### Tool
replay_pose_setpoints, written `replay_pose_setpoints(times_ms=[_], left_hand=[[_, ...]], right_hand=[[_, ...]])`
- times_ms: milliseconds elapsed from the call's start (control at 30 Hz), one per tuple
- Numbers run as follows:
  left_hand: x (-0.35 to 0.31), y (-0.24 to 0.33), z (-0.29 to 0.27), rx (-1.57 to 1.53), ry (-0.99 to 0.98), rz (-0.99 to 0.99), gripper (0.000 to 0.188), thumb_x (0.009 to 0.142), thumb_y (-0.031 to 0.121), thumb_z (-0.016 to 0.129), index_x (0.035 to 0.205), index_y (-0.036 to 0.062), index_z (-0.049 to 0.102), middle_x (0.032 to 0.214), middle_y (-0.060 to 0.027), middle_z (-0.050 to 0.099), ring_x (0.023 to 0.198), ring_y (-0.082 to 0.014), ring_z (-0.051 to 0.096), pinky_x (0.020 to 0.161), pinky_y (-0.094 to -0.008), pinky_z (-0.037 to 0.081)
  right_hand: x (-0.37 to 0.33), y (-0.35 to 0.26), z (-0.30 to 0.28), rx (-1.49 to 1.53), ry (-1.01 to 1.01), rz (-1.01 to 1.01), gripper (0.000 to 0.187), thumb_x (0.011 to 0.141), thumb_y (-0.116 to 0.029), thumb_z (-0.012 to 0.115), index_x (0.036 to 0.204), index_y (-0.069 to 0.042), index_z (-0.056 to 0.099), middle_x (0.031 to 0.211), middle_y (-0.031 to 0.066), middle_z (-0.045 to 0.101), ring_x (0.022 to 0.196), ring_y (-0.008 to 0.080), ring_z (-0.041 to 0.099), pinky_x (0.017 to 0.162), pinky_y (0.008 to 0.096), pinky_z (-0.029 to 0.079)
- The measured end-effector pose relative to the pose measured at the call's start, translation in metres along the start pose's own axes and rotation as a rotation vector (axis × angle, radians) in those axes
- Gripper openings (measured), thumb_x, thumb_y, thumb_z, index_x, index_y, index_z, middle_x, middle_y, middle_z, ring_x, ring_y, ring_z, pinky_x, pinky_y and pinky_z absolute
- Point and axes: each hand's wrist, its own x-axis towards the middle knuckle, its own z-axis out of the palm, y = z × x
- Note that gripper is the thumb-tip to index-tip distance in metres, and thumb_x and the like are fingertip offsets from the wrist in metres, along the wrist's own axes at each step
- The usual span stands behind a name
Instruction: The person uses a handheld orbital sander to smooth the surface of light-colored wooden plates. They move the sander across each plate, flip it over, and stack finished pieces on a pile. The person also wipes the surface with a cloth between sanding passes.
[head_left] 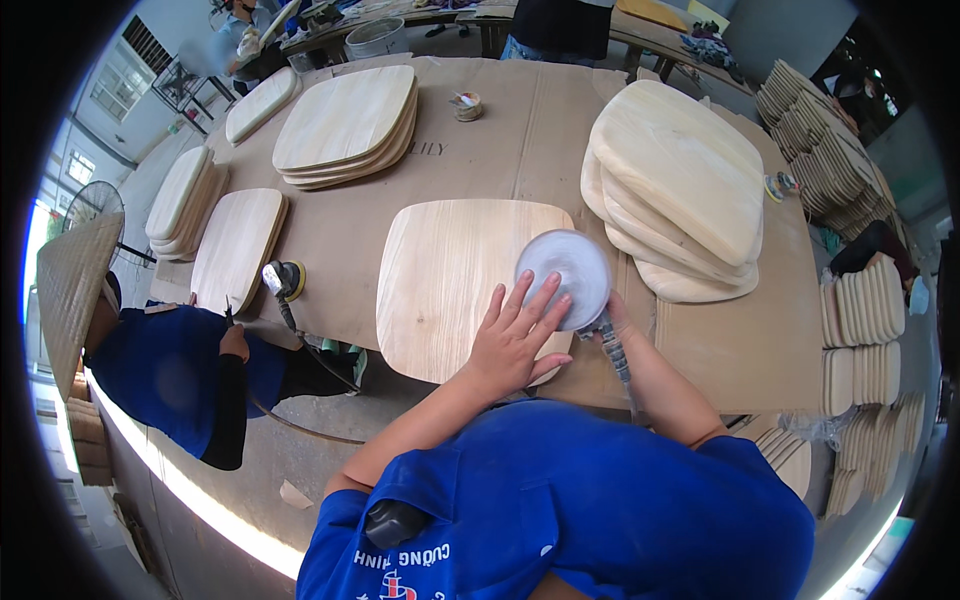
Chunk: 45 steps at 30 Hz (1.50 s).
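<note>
A rounded-corner pale wooden panel [440, 270] lies flat on the cardboard-covered table in front of me. Above its right side is a sander [568, 262], its round whitish pad turned up toward the camera. My left hand [508, 350] rests on or just over the lower left of that pad, fingers spread. Behind the pad's right side, my right hand [622, 312] holds the sander, and most of its fingers are hidden. A ribbed grey hose [616, 358] hangs from the tool beside my right wrist.
Stacked panels stand at right [680, 170] and back left [345, 120]. A small tub [466, 106] sits at the back. On the left, a co-worker in a straw hat [75, 290] is beside another sander [285, 280] and panel [235, 245]. More stacks [825, 150] line the right side.
</note>
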Motion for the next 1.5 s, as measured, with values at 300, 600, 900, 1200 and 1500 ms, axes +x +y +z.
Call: replay_pose_setpoints(times_ms=[300, 600, 900, 1200, 1500], left_hand=[[0.017, 0.018, -0.009, -0.113, 0.117, 0.197, 0.047, 0.085, 0.03, 0.065, 0.128, 0.014, 0.059, 0.14, -0.0148, 0.05, 0.13, -0.0377, 0.046, 0.106, -0.0479, 0.034], [0.027, 0.028, -0.016, -0.089, 0.242, 0.329, 0.028, 0.082, 0.021, 0.066, 0.108, 0.0129, 0.07, 0.12, -0.0047, 0.067, 0.117, -0.0288, 0.06, 0.101, -0.0406, 0.041], [0.037, 0.039, -0.017, -0.154, 0.261, 0.443, 0.023, 0.077, 0.011, 0.065, 0.098, 0.0046, 0.071, 0.111, -0.0089, 0.069, 0.108, -0.0278, 0.065, 0.093, -0.0379, 0.051], [-0.022, 0.008, 0.031, -0.241, 0.171, 0.084, 0.009, 0.082, 0.008, 0.068, 0.088, 0.0014, 0.07, 0.087, -0.0111, 0.07, 0.077, -0.0255, 0.068, 0.075, -0.0341, 0.057], [-0.219, -0.071, 0.101, -0.974, 0.622, -1.786, 0.044, 0.089, 0.023, 0.068, 0.12, 0.0035, 0.044, 0.097, -0.0079, 0.053, 0.085, -0.0194, 0.055, 0.072, -0.0338, 0.051]], right_hand=[[-0.007, 0.021, -0.021, 0.111, -0.055, 0.024, 0.045, 0.092, -0.036, 0.052, 0.121, -0.002, 0.057, 0.106, 0.0141, 0.067, 0.092, 0.0234, 0.067, 0.08, 0.0341, 0.056], [-0.014, 0.03, -0.043, 0.17, -0.071, 0.05, 0.045, 0.092, -0.036, 0.052, 0.12, -0.002, 0.057, 0.105, 0.0136, 0.067, 0.09, 0.0221, 0.067, 0.077, 0.0329, 0.056], [-0.016, 0.025, -0.063, 0.19, -0.091, 0.053, 0.045, 0.092, -0.036, 0.052, 0.119, -0.001, 0.058, 0.103, 0.013, 0.067, 0.088, 0.0207, 0.067, 0.074, 0.0318, 0.056], [-0.049, -0.042, -0.089, -0.167, -0.062, -0.069, 0.045, 0.085, -0.026, 0.067, 0.123, -0.006, 0.053, 0.105, 0.0109, 0.063, 0.087, 0.019, 0.065, 0.067, 0.0303, 0.055], [-0.063, -0.016, -0.139, -1.656, 0.388, -0.33, 0.076, 0.068, -0.004, 0.076, 0.135, -0.017, 0.043, 0.127, 0.0207, 0.044, 0.112, 0.0393, 0.054, 0.093, 0.0427, 0.048]])
